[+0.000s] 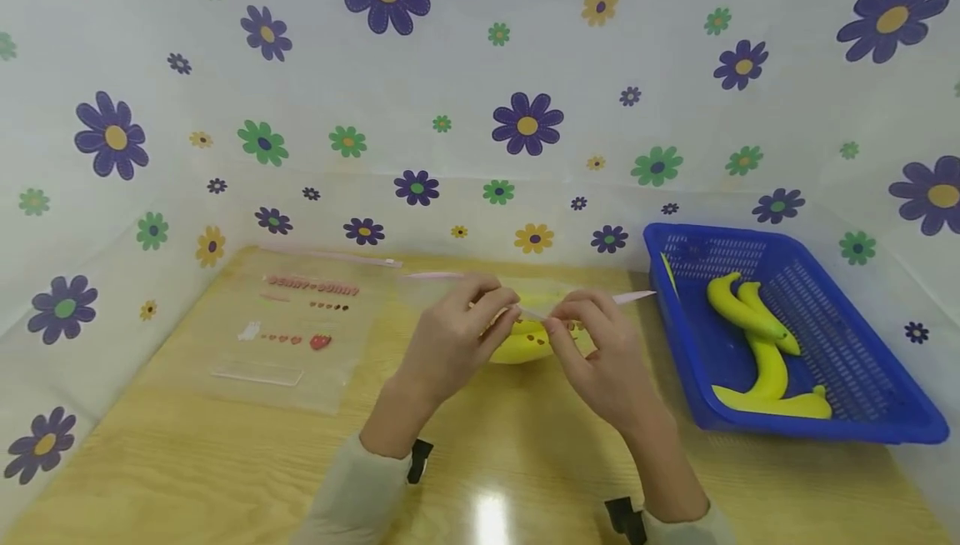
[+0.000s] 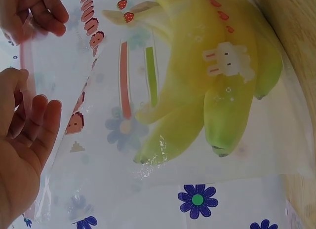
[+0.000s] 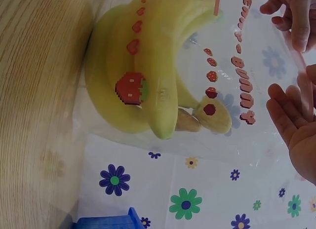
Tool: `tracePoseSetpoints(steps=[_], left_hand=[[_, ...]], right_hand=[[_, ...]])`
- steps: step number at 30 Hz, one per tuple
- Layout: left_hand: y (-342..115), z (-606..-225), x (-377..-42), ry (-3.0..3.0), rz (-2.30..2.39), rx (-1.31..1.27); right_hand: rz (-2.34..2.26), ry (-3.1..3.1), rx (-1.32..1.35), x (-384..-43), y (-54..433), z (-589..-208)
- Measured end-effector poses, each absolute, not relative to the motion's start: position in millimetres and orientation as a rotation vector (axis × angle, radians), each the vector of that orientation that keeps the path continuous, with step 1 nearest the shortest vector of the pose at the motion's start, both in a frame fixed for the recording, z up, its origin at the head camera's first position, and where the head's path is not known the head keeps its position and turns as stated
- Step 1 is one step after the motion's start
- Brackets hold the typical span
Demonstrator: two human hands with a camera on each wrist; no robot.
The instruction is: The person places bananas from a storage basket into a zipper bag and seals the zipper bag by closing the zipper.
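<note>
Bag (image 2: pixel 125 86) contains bananas (image 2: pixel 227 125). Your left hand (image 1: pixel 459 328) and right hand (image 1: pixel 606 362) pinch its top edge. Basket (image 1: pixel 686 378) stands right of bag.

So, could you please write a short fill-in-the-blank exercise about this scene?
1. The left hand and right hand hold a clear bag whose top strip is coloured ____.
2. The bananas inside that bag are mainly ____.
3. The blue basket stands on the person's ____ side.
4. The white sheet behind the table is printed with ____.

Missing words: pink; yellow; right; flowers.
</note>
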State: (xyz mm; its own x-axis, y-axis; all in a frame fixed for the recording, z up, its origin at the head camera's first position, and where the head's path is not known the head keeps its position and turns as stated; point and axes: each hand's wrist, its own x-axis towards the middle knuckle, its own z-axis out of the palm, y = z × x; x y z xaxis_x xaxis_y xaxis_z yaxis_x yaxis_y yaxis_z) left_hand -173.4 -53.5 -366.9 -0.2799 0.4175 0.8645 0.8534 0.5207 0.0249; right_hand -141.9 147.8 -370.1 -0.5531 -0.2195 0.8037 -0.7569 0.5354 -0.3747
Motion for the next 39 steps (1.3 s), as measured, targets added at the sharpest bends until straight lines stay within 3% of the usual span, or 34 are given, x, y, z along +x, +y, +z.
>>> tracePoseSetpoints(steps=[39], left_hand=[[-53,-365,-169,-1.875,-0.564,-1.007]], right_hand=[[0.869,-1.976,0.752,-139,141,-367]])
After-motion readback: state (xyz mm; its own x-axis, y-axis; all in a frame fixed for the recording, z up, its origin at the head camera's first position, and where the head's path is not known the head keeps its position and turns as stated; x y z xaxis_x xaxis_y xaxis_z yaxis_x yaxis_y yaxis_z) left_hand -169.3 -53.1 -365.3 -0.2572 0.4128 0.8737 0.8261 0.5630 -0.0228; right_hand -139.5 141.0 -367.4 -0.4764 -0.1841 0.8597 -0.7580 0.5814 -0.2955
